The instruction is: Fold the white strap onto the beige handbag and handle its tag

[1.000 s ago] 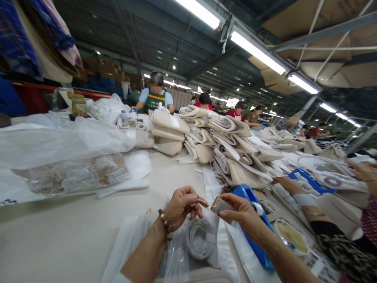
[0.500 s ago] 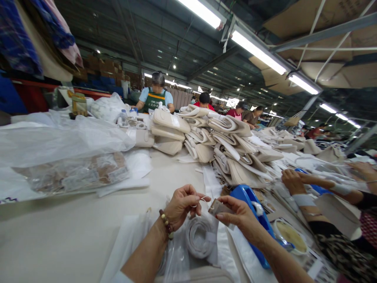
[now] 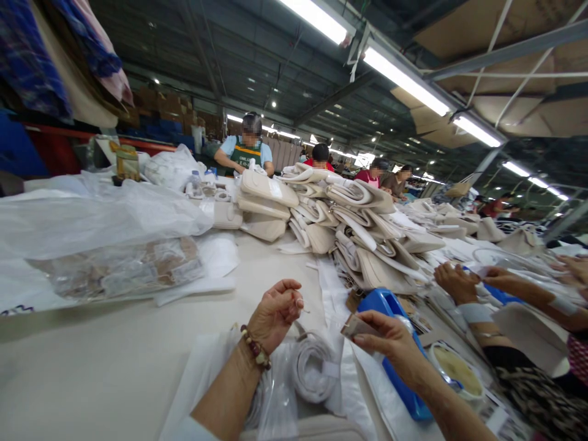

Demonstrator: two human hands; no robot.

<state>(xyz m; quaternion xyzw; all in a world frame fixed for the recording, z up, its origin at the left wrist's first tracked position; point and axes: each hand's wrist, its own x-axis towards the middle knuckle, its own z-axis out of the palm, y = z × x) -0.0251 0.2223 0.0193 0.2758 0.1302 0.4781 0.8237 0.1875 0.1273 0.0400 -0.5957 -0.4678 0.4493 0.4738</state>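
Note:
My left hand [image 3: 275, 315], with a bead bracelet at the wrist, pinches a thin white string above the table. My right hand [image 3: 388, 340] holds a small brown card tag [image 3: 356, 326] between thumb and fingers. The two hands are a short way apart. Below them a coil of white cord [image 3: 315, 367] lies on a clear plastic bag [image 3: 275, 404]. A blue tray [image 3: 390, 306] sits just behind my right hand.
A heap of beige and white folded bags [image 3: 349, 226] fills the table's middle. Clear plastic bags of parts [image 3: 114, 269] lie at the left. A co-worker's hands [image 3: 459, 282] are busy at the right, beside a round tub [image 3: 454, 370]. Other people stand at the far end.
My hands have drawn apart: the left lifted slightly left with the string, the right moved right and down with the tag. The co-worker's hands shifted.

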